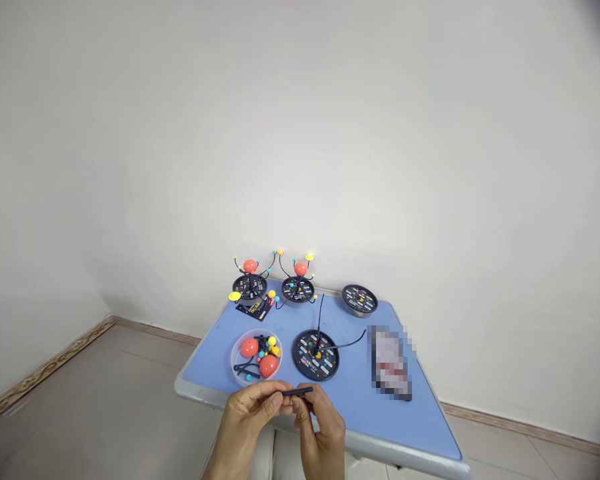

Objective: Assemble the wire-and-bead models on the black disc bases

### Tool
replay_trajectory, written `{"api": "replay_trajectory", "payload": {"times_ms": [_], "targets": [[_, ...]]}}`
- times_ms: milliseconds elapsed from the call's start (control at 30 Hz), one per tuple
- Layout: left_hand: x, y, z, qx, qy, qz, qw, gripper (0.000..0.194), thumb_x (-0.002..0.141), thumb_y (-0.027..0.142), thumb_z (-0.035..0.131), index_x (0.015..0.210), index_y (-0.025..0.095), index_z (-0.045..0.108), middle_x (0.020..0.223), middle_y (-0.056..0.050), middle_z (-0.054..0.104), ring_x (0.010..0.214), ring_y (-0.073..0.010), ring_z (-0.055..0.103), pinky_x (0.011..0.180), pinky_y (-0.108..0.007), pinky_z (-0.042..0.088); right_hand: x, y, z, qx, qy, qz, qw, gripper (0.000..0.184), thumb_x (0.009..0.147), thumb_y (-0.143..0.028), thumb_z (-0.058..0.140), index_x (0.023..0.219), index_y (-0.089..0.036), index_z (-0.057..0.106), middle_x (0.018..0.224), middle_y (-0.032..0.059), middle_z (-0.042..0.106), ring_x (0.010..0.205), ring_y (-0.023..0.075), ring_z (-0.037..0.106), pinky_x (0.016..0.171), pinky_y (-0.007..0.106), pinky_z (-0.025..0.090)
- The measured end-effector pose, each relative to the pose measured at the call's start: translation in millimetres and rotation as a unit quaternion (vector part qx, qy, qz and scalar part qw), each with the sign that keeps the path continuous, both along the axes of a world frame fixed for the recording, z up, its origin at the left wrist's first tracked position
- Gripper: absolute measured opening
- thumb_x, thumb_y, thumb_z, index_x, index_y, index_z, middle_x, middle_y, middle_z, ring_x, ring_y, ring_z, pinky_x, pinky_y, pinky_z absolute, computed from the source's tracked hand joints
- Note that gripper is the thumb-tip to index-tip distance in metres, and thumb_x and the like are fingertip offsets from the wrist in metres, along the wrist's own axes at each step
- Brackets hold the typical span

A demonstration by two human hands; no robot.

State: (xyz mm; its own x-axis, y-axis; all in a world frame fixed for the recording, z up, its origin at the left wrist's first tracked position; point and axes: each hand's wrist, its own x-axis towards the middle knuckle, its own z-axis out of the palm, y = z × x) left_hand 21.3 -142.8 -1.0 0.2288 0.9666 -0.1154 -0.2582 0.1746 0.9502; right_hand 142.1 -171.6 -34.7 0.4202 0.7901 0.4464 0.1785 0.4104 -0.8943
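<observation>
Both my hands meet over the table's near edge around a short black plastic rod (298,391). My left hand (257,408) pinches its left end between thumb and fingers. My right hand (320,423) grips it from the other side, with the fingers closed. Just beyond my left hand stands a clear round bowl (234,369) with red half-shells (269,365), small coloured balls and black rods in it. Past my right hand lies a round black base (305,367) with printed labels; two thin curved black arms (349,344) rise from its middle.
Two assembled planet models (250,267) (301,269) stand at the back left, arms spreading outward. A black card (254,309) lies under the left one. A lidded tub (360,299) sits back right. A blurred item (391,363) lies on the blue table's (355,413) right side.
</observation>
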Motion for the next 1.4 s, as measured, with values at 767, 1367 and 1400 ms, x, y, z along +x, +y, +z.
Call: {"api": "replay_trajectory", "payload": {"times_ms": [767, 1367, 1400], "targets": [[-22.8, -7.7, -2.2, 0.256, 0.165, 0.114, 0.946, 0.019, 0.082, 0.039, 0.068, 0.084, 0.021, 0.075, 0.079, -0.004, 0.067, 0.061, -0.0148, 0.059, 0.057, -0.021, 0.053, 17.9, -14.8, 21.4, -0.063, 0.101, 0.049, 0.992, 0.034, 0.089, -0.050, 0.059, 0.071, -0.021, 0.061, 0.061, -0.0036, 0.044, 0.051, 0.0114, 0.039, 0.049, 0.025, 0.034], [-24.8, -5.7, -0.1, 0.322, 0.215, 0.118, 0.914, 0.014, 0.083, 0.033, 0.067, 0.084, 0.024, 0.078, 0.083, -0.005, 0.074, 0.074, -0.0192, 0.069, 0.062, -0.021, 0.055, 24.2, -17.4, 25.3, 0.010, -0.071, -0.008, 0.997, 0.021, 0.094, -0.031, 0.053, 0.076, -0.024, 0.061, 0.069, 0.0017, 0.053, 0.062, 0.0172, 0.046, 0.060, 0.029, 0.037], [-24.5, -6.0, 0.2, 0.329, 0.213, 0.118, 0.912, 0.013, 0.083, 0.031, 0.068, 0.085, 0.025, 0.079, 0.083, -0.005, 0.074, 0.075, -0.0193, 0.070, 0.063, -0.021, 0.056, 24.4, -17.3, 25.3, 0.013, -0.065, -0.013, 0.998, 0.020, 0.094, -0.031, 0.054, 0.076, -0.024, 0.061, 0.068, 0.0016, 0.054, 0.062, 0.0173, 0.046, 0.060, 0.028, 0.037]]}}
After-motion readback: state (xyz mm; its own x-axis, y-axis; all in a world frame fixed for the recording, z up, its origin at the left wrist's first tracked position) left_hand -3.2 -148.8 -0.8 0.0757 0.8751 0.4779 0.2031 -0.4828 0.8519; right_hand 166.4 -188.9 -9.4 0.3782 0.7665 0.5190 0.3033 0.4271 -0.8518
